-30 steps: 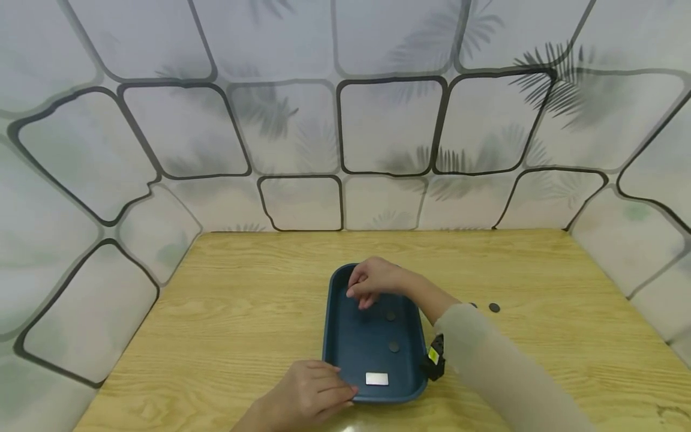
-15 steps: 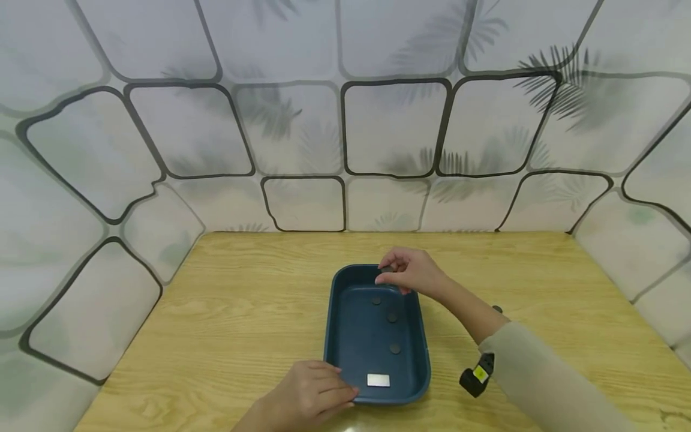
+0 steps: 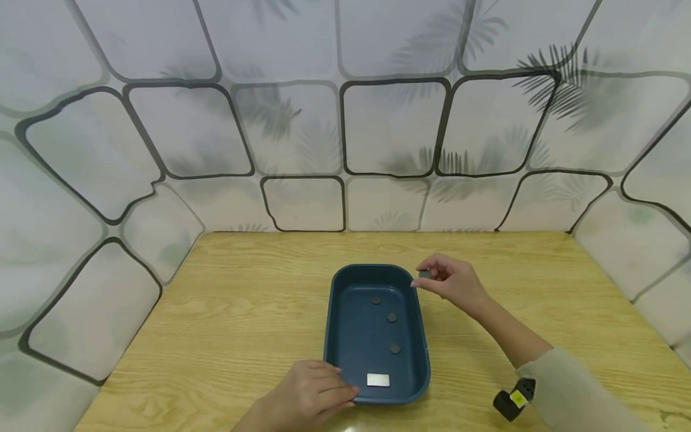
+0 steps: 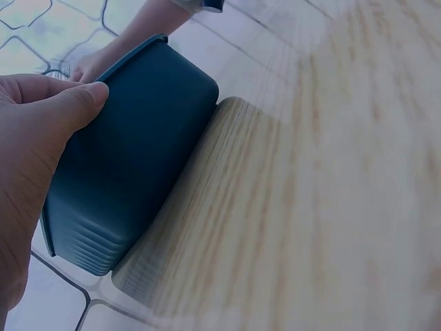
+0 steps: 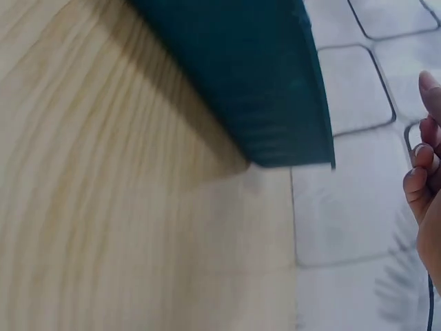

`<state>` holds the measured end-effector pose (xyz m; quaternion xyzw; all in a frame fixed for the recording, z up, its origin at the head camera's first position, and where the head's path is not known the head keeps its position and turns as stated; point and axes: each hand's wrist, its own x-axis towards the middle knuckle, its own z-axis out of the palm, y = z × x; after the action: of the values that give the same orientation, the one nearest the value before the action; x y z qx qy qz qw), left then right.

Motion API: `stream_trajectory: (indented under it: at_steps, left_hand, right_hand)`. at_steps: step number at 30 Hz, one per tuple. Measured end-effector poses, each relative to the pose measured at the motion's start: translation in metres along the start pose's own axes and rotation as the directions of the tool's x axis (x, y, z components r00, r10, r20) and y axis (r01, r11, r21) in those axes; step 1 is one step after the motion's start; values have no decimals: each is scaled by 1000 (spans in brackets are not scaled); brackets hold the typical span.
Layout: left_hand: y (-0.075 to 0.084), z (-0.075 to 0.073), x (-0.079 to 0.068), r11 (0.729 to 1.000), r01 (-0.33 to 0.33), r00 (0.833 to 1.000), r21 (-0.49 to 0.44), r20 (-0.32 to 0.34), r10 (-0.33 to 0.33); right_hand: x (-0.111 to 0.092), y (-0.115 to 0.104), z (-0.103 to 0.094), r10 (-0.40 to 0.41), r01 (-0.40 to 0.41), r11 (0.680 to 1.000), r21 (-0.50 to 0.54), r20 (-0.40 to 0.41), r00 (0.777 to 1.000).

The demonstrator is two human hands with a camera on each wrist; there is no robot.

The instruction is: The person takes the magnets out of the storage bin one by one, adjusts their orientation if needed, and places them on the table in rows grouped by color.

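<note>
My right hand [image 3: 456, 282] is raised just beyond the far right corner of the dark blue tray [image 3: 358, 348]. It pinches a small flat grey piece [image 3: 424, 273] between thumb and fingers. In the right wrist view, the edge of that hand [image 5: 428, 165] shows with curled fingers; the piece cannot be made out there. At the tray's near left corner, my left hand [image 3: 310, 393] grips the rim, its thumb [image 4: 89, 100] on the outside in the left wrist view. Inside the tray lie a far disc [image 3: 376, 300], a middle disc [image 3: 391, 317], a nearer disc [image 3: 395, 347] and a silver rectangular plate [image 3: 378, 380].
The tray stands on a wood-grain table [image 3: 243, 312] with patterned cloth walls [image 3: 302, 126] around its back and sides. A black wrist device [image 3: 513, 399] with a yellow label hangs by the right sleeve [image 3: 577, 390].
My right hand has moved right from above the tray to past its far right corner, carrying the grey piece. The far disc came into sight. A dark disc on the table is now hidden.
</note>
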<state>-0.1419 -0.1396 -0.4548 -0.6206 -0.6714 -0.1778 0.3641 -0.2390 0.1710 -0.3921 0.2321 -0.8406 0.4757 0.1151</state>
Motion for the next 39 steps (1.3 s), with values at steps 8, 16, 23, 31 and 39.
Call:
stream_trajectory:
  at_steps: [8, 16, 23, 31, 39]
  left_hand:
    - [-1, 1, 0, 1000, -1, 1000, 5, -3, 1]
    - [-1, 2, 0, 1000, 7, 1000, -7, -1, -7]
    - [-1, 1, 0, 1000, 3, 1000, 2, -7, -3]
    - [0, 0, 1, 1000, 6, 1000, 1, -3, -6]
    - [0, 1, 2, 1000, 3, 1000, 1, -17, -3]
  right_hand:
    - [-24, 33, -26, 73, -76, 997, -16, -156, 985]
    - [-46, 54, -53, 303, -303, 953, 33, -193, 933]
    - [-65, 80, -76, 372, -397, 916, -59, -246, 895]
    - [-86, 102, -97, 358, -414, 883, -222, -252, 899]
    - [-100, 119, -105, 386, -427, 829, -361, -183, 904]
